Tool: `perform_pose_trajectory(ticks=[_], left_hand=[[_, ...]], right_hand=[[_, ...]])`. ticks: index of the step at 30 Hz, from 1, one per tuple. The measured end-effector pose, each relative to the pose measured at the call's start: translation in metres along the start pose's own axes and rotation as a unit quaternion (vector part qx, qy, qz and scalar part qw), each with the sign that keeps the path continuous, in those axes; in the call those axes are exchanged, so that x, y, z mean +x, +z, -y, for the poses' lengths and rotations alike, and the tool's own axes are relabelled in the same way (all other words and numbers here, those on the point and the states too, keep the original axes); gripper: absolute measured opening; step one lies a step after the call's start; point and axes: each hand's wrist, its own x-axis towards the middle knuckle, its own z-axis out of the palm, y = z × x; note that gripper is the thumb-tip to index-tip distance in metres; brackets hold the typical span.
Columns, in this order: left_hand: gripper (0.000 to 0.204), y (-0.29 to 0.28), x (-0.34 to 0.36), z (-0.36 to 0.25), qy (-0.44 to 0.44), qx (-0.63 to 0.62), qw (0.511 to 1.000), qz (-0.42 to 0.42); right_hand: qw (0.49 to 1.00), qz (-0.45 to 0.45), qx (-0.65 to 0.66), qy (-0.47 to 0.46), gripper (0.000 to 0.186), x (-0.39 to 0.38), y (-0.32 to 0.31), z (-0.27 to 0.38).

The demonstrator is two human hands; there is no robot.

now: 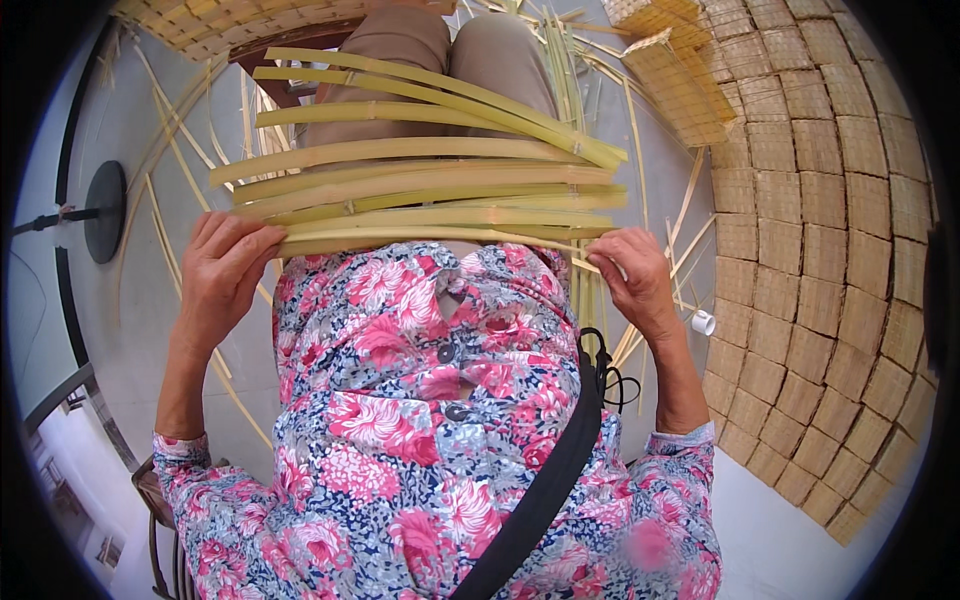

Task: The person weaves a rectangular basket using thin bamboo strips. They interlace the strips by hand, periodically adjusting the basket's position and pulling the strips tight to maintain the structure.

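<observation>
Several flat yellow-green bamboo strips (pixel 420 178) lie side by side across my lap. The one nearest my body, a narrow bamboo strip (pixel 430 234), stretches between my hands. My left hand (pixel 226 268) has its thumb and fingers closed on the left end. At the other end, my right hand (pixel 636 278) pinches the strip between thumb and fingers. Both hands hold it at waist height, close to the floral shirt. The farther strips fan out over my knees, their left ends spread apart and unevenly lined up.
Stacked woven square pieces (pixel 800 230) cover the floor on the right. Woven baskets (pixel 680 85) stand at the far right, and another woven piece (pixel 220 25) is at the far left. Loose strips (pixel 170 130) litter the grey floor. A white cup (pixel 703 322) lies beyond my right wrist.
</observation>
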Motion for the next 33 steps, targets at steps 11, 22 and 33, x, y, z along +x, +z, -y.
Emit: perform_pose_trajectory(ticks=[11, 22, 33], left_hand=[[0.01, -0.035, 0.016, 0.023, -0.158, -0.128, 0.978, 0.054], [0.025, -0.116, 0.052, 0.09, -0.197, -0.221, 0.951, -0.09], [0.027, -0.189, 0.121, 0.148, -0.145, -0.158, 0.879, -0.426]], right_hand=[[0.957, -0.005, 0.242, 0.16, 0.011, 0.016, -0.03, -0.018], [0.957, 0.155, 0.235, 0.067, 0.014, 0.109, -0.078, -0.008], [0.913, -0.211, 0.349, -0.015, 0.017, 0.136, -0.077, 0.016]])
